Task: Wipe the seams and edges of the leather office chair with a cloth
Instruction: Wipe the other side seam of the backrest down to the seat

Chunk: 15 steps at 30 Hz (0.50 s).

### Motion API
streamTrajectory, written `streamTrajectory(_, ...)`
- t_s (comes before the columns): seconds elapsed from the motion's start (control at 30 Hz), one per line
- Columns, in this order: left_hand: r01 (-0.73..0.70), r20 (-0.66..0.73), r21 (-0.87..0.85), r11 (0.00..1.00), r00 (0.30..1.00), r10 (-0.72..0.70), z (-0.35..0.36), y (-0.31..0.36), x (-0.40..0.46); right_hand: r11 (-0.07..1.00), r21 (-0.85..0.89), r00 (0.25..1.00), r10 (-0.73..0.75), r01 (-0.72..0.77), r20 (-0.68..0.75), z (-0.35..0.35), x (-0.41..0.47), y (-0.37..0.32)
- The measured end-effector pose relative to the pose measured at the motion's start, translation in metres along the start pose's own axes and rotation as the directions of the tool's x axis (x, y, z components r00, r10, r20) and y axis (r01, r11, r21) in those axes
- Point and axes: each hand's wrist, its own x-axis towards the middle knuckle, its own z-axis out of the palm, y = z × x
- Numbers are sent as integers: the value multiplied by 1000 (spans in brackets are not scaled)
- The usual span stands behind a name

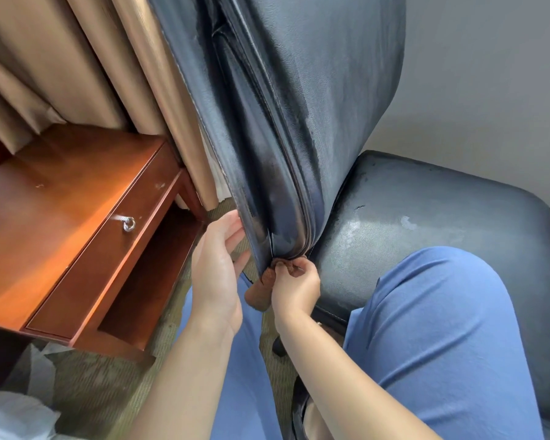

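The leather office chair (299, 122) fills the room's middle, its tall backrest rising over a worn seat (426, 223) whose leather is scuffed and flaking in pale patches. A knee in blue trousers (442, 328) rests against the seat's front edge, likely to keep the chair from rolling. Beside the backrest stands a reddish wooden surface (61, 201) with a ring-pull drawer, curtains behind it. The left hand (218, 268) holds the backrest's bottom edge, fingers curled behind it, seemingly pulling the panel aside to open the seam. The right hand (294, 284) pinches a small brown cloth (261, 292), pressing it into the seam at the backrest's lowest corner, where it meets the seat
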Motion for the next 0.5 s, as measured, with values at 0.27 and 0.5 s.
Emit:
streamTrajectory(0.27, 14, 3, 36, 999, 1000, -14, 2, -3, -3, 983, 94, 986, 155, -160, 55, -13, -6, -6)
streamTrajectory(0.5, -11, 43, 5, 1000, 999, 11, 9, 0, -6, 964, 233, 991, -130, 126, 3, -41, -25, -22)
